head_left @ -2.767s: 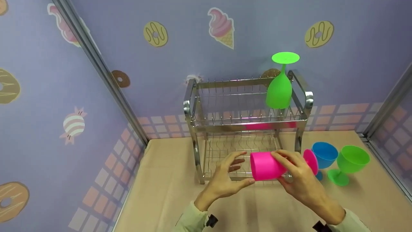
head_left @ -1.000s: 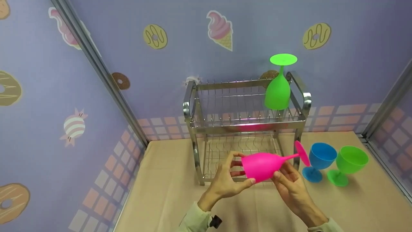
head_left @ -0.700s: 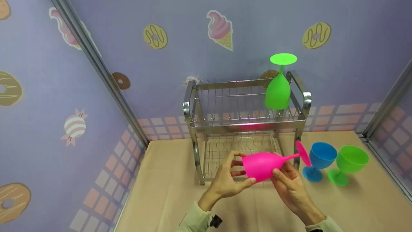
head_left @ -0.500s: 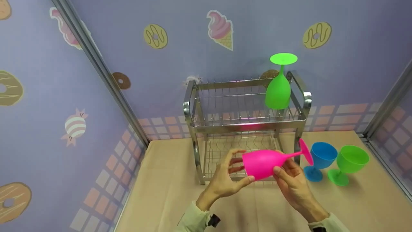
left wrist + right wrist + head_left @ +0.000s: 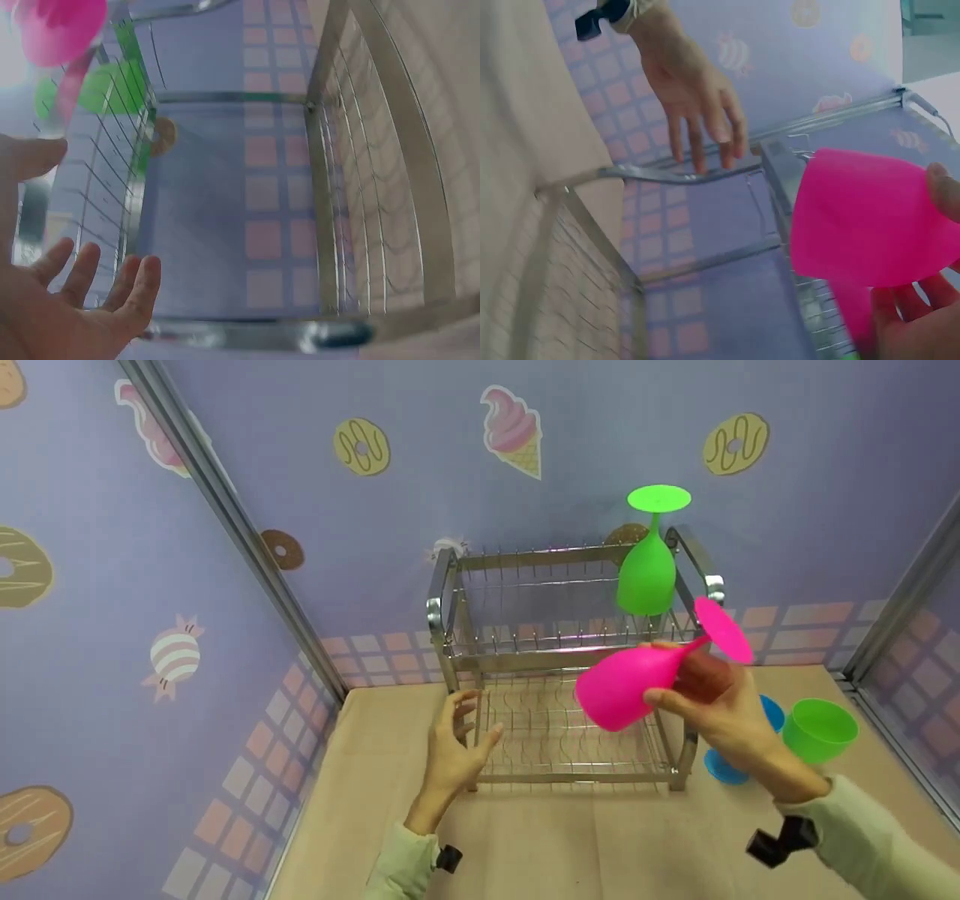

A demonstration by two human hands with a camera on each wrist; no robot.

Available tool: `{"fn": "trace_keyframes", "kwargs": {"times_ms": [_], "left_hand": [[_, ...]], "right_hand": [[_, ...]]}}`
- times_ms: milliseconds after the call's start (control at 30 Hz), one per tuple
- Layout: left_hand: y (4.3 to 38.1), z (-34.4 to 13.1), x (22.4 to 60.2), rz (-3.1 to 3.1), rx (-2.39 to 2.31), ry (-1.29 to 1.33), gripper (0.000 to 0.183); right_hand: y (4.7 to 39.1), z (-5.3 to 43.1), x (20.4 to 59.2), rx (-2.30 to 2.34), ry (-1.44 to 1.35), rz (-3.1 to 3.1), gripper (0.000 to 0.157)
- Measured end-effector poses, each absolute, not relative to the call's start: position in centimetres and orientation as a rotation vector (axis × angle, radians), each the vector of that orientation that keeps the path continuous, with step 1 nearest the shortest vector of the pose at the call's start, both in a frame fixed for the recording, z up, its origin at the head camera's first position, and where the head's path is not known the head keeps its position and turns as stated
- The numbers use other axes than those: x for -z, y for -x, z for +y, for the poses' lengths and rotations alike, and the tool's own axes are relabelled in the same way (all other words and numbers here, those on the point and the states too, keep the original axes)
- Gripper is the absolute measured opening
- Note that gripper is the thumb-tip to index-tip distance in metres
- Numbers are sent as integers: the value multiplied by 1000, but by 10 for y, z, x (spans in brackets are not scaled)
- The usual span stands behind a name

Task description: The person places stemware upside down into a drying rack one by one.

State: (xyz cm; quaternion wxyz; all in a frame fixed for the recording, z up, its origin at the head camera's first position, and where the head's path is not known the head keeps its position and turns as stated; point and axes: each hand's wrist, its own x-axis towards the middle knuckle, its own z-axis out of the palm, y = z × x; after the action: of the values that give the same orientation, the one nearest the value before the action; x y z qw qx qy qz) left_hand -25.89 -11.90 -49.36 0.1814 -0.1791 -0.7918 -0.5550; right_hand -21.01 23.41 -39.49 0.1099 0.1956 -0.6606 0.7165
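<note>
My right hand (image 5: pixel 724 712) grips a pink plastic goblet (image 5: pixel 626 684) by the bowl near its stem, in front of the metal rack's upper shelf. The goblet is tilted, mouth down to the left and foot up to the right. In the right wrist view the pink bowl (image 5: pixel 870 217) sits between thumb and fingers. My left hand (image 5: pixel 454 754) is held apart from it, fingers spread and holding nothing, at the left front of the two-tier dish rack (image 5: pixel 555 660). A bright green goblet (image 5: pixel 649 577) stands upside down on the upper shelf, at its right end.
A blue goblet (image 5: pixel 726 766), partly hidden by my right arm, stands on the table (image 5: pixel 570 847) to the right of the rack. Beside it is an upright light green goblet (image 5: pixel 817 731). A patterned wall (image 5: pixel 450 472) rises behind the rack.
The left hand has let go of the pink goblet and moved left. The right hand has lifted the goblet up toward the upper shelf and tipped its mouth further down.
</note>
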Motion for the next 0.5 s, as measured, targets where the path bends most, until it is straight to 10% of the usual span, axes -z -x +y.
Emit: {"fn": "trace_keyframes", "kwargs": {"times_ms": [500], "left_hand": [[297, -150, 530, -2226, 1449, 212, 54]], "right_hand": [[245, 231, 280, -1582, -689, -2385, 53]]}}
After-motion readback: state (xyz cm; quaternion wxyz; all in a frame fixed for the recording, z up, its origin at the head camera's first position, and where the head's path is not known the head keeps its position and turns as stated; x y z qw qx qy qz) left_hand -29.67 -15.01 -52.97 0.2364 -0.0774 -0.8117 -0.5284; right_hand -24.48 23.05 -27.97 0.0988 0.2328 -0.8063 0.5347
